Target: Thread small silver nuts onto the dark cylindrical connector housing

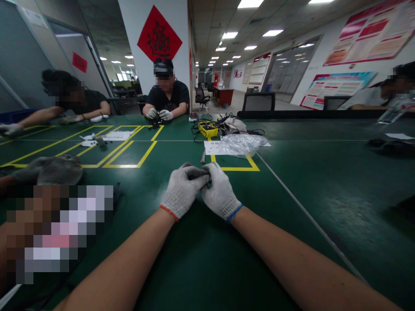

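Both of my hands wear white knit gloves and meet over the green table (292, 181). My left hand (181, 190) is closed, its fingers curled round a small dark object (197, 172) that shows only partly between the gloves. My right hand (220, 192) is also closed and presses against the same object from the right. What the object is cannot be made out. A small grey metal piece (202, 157) lies on the table just beyond my hands.
Yellow tape boxes (129, 151) mark the table. A crumpled clear plastic bag (241, 144) on white paper and a yellow device (208, 129) with black cables lie ahead. A person in black works opposite; others sit left and right. A gloved hand (52, 169) rests at left.
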`<state>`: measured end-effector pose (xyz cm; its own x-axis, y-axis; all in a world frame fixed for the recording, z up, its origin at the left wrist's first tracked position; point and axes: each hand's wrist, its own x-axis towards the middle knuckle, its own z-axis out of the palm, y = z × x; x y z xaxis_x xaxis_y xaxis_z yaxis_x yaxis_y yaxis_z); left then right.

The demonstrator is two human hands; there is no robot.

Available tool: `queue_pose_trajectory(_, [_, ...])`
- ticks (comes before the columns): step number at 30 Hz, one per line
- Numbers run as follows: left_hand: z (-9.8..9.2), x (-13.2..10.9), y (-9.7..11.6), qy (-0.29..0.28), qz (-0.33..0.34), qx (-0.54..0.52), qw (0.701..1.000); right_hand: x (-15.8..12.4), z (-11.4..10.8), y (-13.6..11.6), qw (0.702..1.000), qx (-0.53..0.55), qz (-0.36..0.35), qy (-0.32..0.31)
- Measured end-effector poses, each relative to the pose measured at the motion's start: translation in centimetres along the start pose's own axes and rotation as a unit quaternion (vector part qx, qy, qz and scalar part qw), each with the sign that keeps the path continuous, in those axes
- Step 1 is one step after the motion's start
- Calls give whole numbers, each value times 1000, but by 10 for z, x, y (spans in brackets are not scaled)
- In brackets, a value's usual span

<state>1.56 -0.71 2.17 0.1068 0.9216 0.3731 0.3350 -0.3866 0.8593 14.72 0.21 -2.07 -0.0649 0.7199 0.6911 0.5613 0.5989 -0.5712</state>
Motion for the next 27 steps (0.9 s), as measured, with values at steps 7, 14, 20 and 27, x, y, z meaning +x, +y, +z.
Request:
queue_pose_trajectory(7, [4,-2,-4,-5,10,52,999,-1,2,2,999,-23,20,10])
queue_pose_trajectory(14, [1,-10,-3,-62,200,204,956,-2,-2,6,998,21,38,50])
queue_pose_trajectory(20, [-2,-12,-6,-80,257,259,928,-2,-1,7,993,61,68,70])
queue_pose_trajectory(27, [0,-11,-16,-59,227,163,958,0,-3,-1,985,131,101,47])
